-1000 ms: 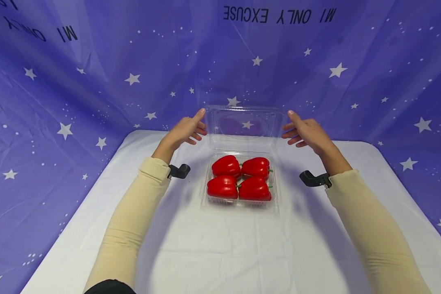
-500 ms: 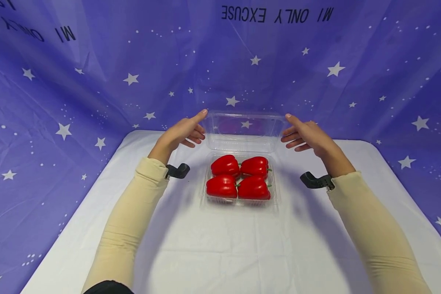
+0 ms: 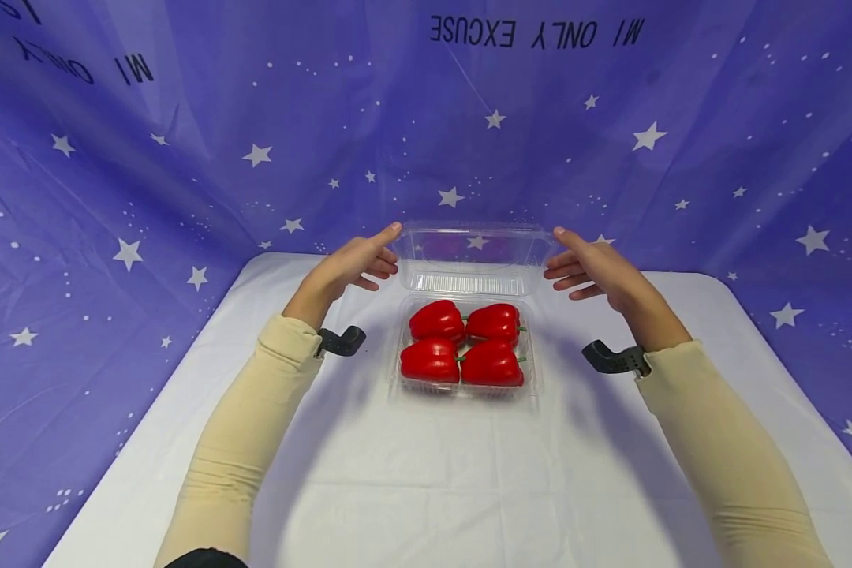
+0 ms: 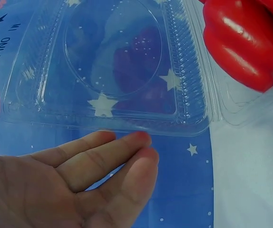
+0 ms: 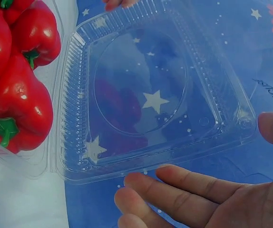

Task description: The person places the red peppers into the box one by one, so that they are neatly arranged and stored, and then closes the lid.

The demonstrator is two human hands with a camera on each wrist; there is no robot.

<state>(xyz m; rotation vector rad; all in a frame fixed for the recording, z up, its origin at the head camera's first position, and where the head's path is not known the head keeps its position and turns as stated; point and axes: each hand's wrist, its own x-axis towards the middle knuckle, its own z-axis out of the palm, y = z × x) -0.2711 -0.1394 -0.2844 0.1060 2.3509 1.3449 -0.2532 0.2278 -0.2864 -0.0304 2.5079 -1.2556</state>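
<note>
A clear plastic clamshell box (image 3: pixel 533 367) stands in the middle of the white table with several red bell peppers (image 3: pixel 433 360) in its base, in two rows. Its hinged lid (image 3: pixel 477 282) is raised at the back and leans toward the person. My left hand (image 3: pixel 349 264) is at the lid's left side, thumb tip at the upper corner and fingers extended. On the other side my right hand (image 3: pixel 598 270) mirrors it, thumb at the upper right corner. In both wrist views the straight fingers lie just outside the lid's edge (image 4: pixel 151 127).
A white cloth (image 3: pixel 426 473) covers the table. Behind and beside it hangs a purple-blue curtain (image 3: pixel 369 95) with white stars and lettering. Each wrist carries a black camera mount (image 3: pixel 342 341) that juts inward.
The lid has tilted further forward, its top edge coming lower. Both hands have moved slightly down with it, and the peppers have stayed in place.
</note>
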